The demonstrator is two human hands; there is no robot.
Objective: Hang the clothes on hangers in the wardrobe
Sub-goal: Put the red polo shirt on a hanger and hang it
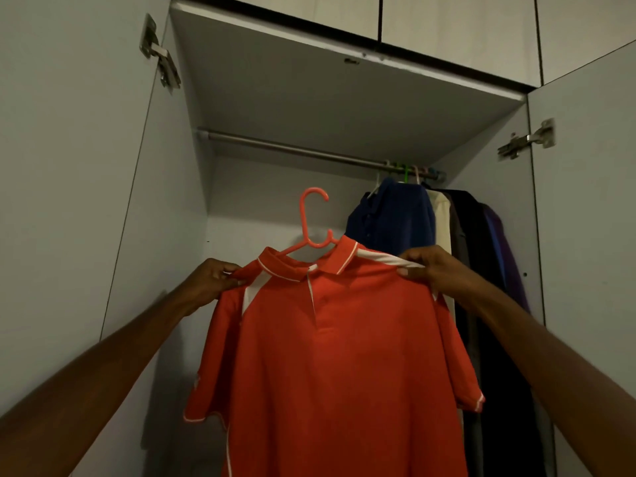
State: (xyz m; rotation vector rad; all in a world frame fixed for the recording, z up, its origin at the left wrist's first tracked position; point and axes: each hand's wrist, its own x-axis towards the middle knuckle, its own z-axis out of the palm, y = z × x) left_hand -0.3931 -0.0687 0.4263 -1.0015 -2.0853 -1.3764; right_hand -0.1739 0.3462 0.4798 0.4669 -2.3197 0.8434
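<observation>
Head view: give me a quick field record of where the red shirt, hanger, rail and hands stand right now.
shirt: red polo shirt on orange hanger, facing camera
hanger hook: free, below rail, not hooked
left hand: pinches left shoulder of shirt
right hand: pinches right shoulder
rail: bare at left; hung clothes bunched at right end
wardrobe doors: open

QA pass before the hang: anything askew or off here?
Nothing damaged. The red polo sits tilted, right shoulder higher; the left hand and right hand pinch its shoulders. Its hanger is below the rail, unhooked.
</observation>
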